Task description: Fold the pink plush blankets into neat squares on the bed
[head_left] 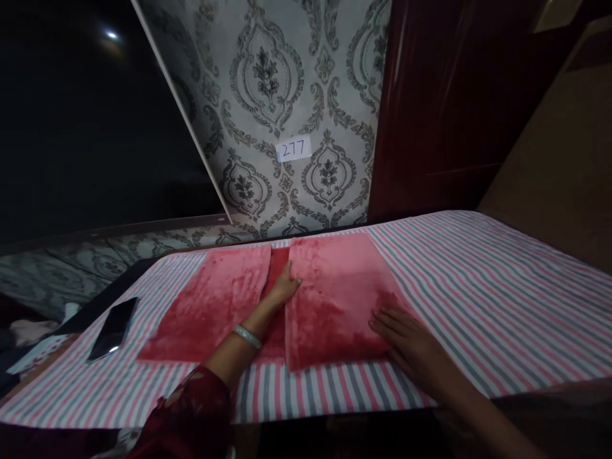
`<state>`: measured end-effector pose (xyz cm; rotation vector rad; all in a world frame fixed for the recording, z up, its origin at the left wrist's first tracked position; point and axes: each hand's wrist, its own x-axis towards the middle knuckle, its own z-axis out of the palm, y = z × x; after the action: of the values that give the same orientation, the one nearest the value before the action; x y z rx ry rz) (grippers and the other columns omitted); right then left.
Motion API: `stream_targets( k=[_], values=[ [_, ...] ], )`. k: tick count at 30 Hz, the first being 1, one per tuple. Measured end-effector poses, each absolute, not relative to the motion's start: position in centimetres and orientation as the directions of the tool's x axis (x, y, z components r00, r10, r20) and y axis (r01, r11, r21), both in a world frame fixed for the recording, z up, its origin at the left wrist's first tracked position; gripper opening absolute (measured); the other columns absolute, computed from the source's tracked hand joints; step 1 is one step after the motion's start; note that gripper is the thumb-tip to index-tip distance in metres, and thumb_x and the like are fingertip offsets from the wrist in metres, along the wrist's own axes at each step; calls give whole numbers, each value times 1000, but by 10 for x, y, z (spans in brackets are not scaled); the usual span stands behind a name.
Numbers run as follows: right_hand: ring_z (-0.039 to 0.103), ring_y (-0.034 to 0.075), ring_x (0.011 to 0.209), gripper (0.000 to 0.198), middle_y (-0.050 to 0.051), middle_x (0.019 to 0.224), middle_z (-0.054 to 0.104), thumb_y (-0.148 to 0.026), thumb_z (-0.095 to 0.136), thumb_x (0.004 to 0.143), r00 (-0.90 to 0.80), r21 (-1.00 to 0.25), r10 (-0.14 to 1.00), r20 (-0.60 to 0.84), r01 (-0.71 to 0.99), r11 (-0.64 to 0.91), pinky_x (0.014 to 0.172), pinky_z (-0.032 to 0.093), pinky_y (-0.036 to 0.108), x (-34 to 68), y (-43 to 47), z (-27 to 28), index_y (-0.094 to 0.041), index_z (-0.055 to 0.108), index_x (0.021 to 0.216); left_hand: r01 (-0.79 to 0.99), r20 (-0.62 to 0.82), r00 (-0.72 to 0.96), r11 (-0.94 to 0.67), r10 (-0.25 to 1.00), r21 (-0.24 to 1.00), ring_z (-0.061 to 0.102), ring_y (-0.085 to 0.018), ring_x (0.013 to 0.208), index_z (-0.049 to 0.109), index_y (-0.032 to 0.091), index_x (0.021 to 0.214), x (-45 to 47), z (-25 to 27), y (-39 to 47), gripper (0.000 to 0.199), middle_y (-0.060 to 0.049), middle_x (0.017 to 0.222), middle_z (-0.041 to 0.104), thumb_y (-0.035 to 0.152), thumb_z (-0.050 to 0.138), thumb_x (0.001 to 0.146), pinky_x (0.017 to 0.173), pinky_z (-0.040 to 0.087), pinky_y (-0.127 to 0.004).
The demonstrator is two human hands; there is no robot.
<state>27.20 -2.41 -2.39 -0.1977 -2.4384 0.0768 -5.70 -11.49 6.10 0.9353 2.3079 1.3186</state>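
Observation:
A red plush cloth (339, 299) lies with its two sides folded inward, leaving a darker strip between the left panel (215, 299) and the right one. My left hand (285, 285) rests at the inner edge of the right panel, thumb apart from the index finger; its other fingers are partly hidden. On the outer right edge of the cloth, my right hand (406, 335) lies flat with its fingers stretched out. A striped sheet (502, 299) in pink, grey and white spreads beneath the cloth.
A phone (113, 328) lies on the sheet at the left. Behind stand a large dark screen (95, 127) and a patterned wall with a paper label (293, 148) reading 277. A dark red panel (430, 108) rises at the back right. The sheet's front edge is near me.

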Motion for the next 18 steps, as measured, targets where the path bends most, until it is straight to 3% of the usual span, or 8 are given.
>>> stream_targets(
  k=[2, 5, 8, 13, 15, 18],
  values=[
    [62, 29, 126, 41, 9, 134, 68, -26, 51, 95, -787, -165, 201, 584, 127, 978, 104, 54, 51, 274, -25, -20, -24, 68, 132, 350, 23, -704, 319, 710, 881, 57, -29, 133, 51, 15, 145, -57, 61, -118, 70, -14, 142, 62, 10, 70, 78, 114, 44, -38],
    [65, 29, 120, 37, 9, 128, 71, -40, 51, 99, -790, -244, 279, 546, 169, 955, 103, 54, 50, 274, -19, -7, -27, 71, 128, 231, 4, -631, 183, 776, 956, 61, -28, 128, 40, 17, 153, -53, 56, -124, 74, -14, 143, 61, 19, 68, 85, 109, 50, -38],
    [59, 29, 129, 43, 9, 137, 66, -42, 43, 103, -784, -232, 300, 544, 203, 951, 110, 48, 51, 264, -7, 4, -26, 65, 137, 155, 11, -595, 101, 803, 983, 60, -28, 129, 29, 21, 159, -42, 44, -141, 84, -13, 150, 55, 32, 70, 86, 107, 52, -38],
    [32, 33, 150, 61, 8, 161, 40, -56, 42, 101, -864, -131, 271, 425, 237, 962, 116, 35, 60, 245, 2, -9, -31, 39, 157, 361, 156, -595, 89, 788, 928, 30, -26, 153, 26, 23, 160, -10, 12, -185, 90, -10, 166, 31, 31, 70, 82, 124, 31, -41],
    [28, 32, 152, 63, 7, 163, 36, -59, 41, 101, -875, -111, 277, 398, 254, 961, 117, 31, 62, 243, -1, -20, -34, 36, 158, 471, 236, -561, 71, 793, 879, 26, -23, 154, 30, 24, 158, -1, 2, -196, 80, -8, 166, 31, 26, 62, 85, 127, 23, -42],
    [26, 31, 153, 63, 6, 164, 33, -60, 41, 101, -878, -105, 284, 386, 264, 959, 118, 28, 62, 244, -6, -28, -34, 34, 159, 555, 285, -547, 86, 787, 827, 32, -21, 152, 37, 25, 155, 3, -2, -200, 73, -8, 162, 40, 17, 54, 85, 127, 22, -42]
  ],
)
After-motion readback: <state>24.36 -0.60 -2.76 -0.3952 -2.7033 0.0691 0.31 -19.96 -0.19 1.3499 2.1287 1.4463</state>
